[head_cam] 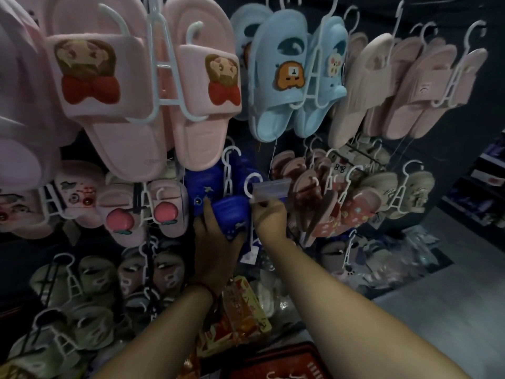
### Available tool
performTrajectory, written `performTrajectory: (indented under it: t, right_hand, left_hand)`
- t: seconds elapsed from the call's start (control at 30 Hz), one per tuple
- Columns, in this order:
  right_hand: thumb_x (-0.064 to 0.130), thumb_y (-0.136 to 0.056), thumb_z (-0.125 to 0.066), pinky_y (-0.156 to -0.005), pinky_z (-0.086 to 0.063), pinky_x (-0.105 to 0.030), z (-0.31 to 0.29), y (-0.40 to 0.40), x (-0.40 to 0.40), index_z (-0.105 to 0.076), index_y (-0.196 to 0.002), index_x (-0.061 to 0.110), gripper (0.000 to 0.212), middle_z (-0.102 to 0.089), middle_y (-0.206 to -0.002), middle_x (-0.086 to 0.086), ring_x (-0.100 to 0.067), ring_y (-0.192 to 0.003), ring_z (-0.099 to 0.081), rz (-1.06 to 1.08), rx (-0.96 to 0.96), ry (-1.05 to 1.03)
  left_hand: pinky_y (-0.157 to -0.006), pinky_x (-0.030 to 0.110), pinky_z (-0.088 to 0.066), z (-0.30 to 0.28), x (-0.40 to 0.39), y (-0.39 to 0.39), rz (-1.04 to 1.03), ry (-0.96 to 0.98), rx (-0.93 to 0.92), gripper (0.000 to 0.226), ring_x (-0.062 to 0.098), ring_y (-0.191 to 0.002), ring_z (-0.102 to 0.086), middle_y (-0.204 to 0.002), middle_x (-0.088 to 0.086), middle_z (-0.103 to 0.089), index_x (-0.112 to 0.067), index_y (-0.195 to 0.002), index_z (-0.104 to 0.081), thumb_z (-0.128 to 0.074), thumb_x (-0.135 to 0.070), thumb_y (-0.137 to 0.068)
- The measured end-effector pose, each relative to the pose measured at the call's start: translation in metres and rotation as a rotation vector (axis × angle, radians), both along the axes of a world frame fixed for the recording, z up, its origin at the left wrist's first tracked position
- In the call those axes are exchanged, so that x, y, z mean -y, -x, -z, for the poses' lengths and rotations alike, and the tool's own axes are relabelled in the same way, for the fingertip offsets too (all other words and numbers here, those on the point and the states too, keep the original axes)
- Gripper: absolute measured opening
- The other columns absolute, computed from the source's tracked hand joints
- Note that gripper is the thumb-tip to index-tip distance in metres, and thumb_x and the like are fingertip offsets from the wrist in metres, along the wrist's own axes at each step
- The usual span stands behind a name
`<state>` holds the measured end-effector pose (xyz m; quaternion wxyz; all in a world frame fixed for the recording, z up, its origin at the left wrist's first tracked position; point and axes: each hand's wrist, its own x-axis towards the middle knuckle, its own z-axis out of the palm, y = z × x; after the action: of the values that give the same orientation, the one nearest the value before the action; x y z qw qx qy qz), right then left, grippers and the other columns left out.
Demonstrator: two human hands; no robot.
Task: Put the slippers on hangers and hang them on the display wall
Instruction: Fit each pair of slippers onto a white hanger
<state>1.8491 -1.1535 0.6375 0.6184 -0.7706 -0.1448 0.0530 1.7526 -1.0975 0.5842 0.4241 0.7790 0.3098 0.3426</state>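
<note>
we see our left hand (216,242) gripping the dark blue slippers (226,212) from below at the middle of the display wall (464,12), under the pink pair (142,86); our right hand (270,217) seems to pinch the clear tag holder (270,188) beside the white hanger (228,170)

- A shop, a footwear stall by the look of it.
- Many pairs of slippers (153,86) hang on white hangers (166,69) in rows along a dark display wall (410,12).
- One peg (269,187) carries a price-tag holder.
</note>
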Motion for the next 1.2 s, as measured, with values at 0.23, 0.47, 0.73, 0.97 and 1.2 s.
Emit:
performTrajectory:
  t: [0.23,0.47,0.73,0.97,1.2]
  right_hand:
    - [0.010,-0.097,-0.063,-0.072,-0.040,-0.016,-0.005,0.009,0.000,-0.068,-0.089,0.002,0.012,-0.061,-0.082,-0.003,-0.012,-0.076,-0.054,0.023,-0.013,-0.077]
    - [0.003,-0.097,-0.056,-0.075,-0.057,-0.038,-0.012,0.011,0.009,-0.069,-0.088,0.023,0.026,-0.072,-0.083,-0.003,-0.021,-0.075,-0.067,-0.128,-0.437,-0.341]
    - [0.003,-0.097,-0.053,-0.082,-0.052,-0.024,0.000,0.021,0.075,-0.067,-0.119,0.020,0.031,-0.072,-0.115,0.001,-0.012,-0.105,-0.068,-0.206,-0.487,-0.437]
    - [0.026,-0.102,-0.056,-0.101,-0.048,-0.029,0.073,0.027,0.190,-0.060,-0.137,0.023,0.036,-0.064,-0.134,0.003,-0.015,-0.124,-0.058,-0.258,-0.068,0.351]
    - [0.041,-0.100,-0.051,-0.099,-0.044,-0.035,0.187,0.048,0.326,-0.047,-0.147,0.014,0.054,-0.055,-0.141,-0.013,-0.033,-0.126,-0.054,-0.373,-0.118,0.850]
  left_hand:
    - [-0.104,0.052,-0.049,0.004,-0.015,-0.013,-0.021,-0.072,-0.011,0.111,0.039,-0.135,-0.044,-0.156,0.017,-0.027,-0.040,-0.157,-0.001,-0.081,-0.027,-0.081]
    - [-0.103,0.050,-0.049,0.001,-0.016,-0.009,-0.001,-0.138,-0.065,0.107,0.043,-0.145,-0.032,-0.166,0.013,-0.006,-0.049,-0.154,0.009,-0.073,-0.027,-0.089]
    - [-0.118,0.059,-0.029,0.002,0.014,0.022,0.058,-0.531,-0.225,0.094,0.044,-0.152,-0.013,-0.168,0.018,-0.005,-0.029,-0.161,-0.013,-0.071,-0.027,-0.087]
    - [-0.124,0.048,-0.012,0.007,0.077,0.040,0.440,-0.643,-0.608,0.077,0.028,-0.155,0.004,-0.170,0.000,-0.004,-0.035,-0.161,-0.007,-0.043,-0.060,-0.098]
    - [-0.114,0.046,-0.031,0.089,0.160,0.041,0.761,-0.648,-0.927,0.087,0.033,-0.145,-0.029,-0.161,0.007,-0.030,-0.029,-0.154,-0.033,-0.030,-0.078,-0.082]
